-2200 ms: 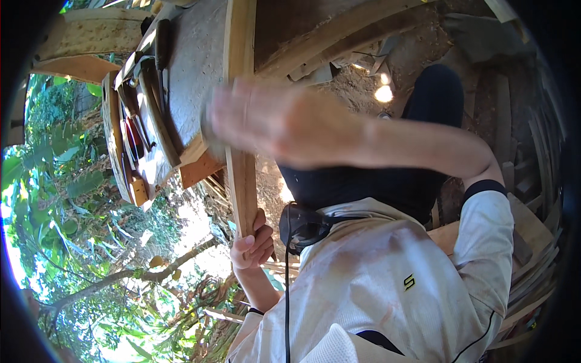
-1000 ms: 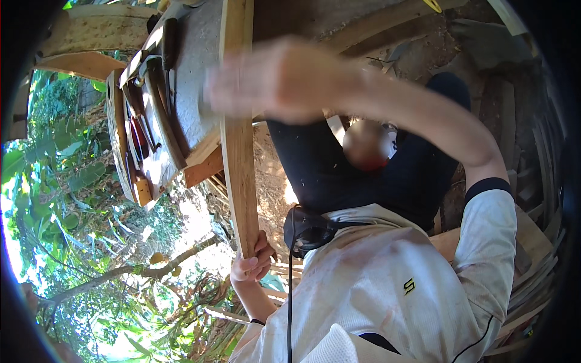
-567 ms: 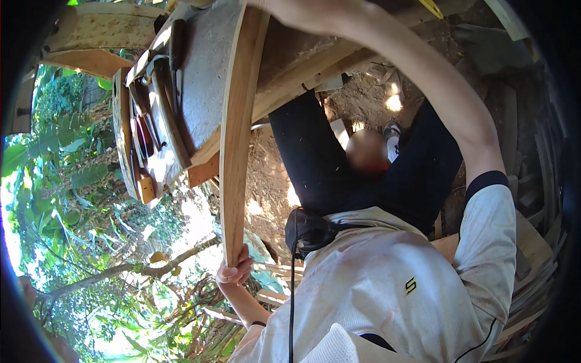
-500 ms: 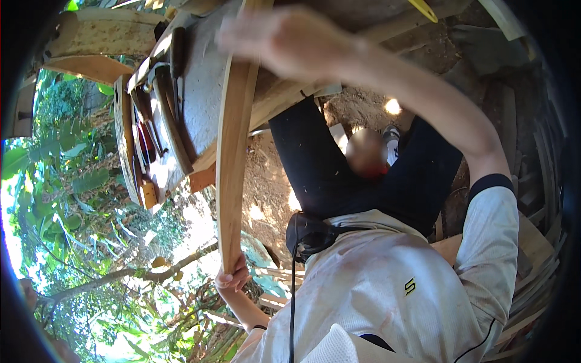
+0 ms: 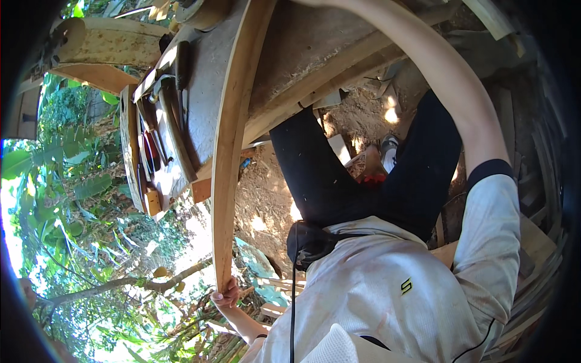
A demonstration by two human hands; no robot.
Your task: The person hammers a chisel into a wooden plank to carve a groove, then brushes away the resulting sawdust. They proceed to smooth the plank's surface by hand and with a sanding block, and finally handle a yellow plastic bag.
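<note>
A long pale wooden plank [image 5: 233,139] crosses the thick workbench [image 5: 290,57], its lower end jutting out toward me. My left hand [image 5: 227,293] grips that lower end with fingers wrapped round it. My right arm reaches to the top edge of the view, where my right hand [image 5: 315,3] is mostly cut off beside the plank's upper part; its fingers are hidden. Along the bench's left side, a wooden rack [image 5: 130,148] holds several hand tools, among them a red-handled one [image 5: 151,148] and long wooden-handled ones [image 5: 178,139].
Curved timber pieces [image 5: 112,42] lie beyond the bench at the upper left. My dark-trousered legs are below the bench on a dirt floor [image 5: 260,199], near a shoe [image 5: 389,154]. Stacked offcuts [image 5: 532,242] sit at my right; plants and a branch [image 5: 130,284] fill the left.
The plank's lower end and my left hand have shifted down and to the left. My right hand, earlier blurred across the plank, has moved up and away to the top edge.
</note>
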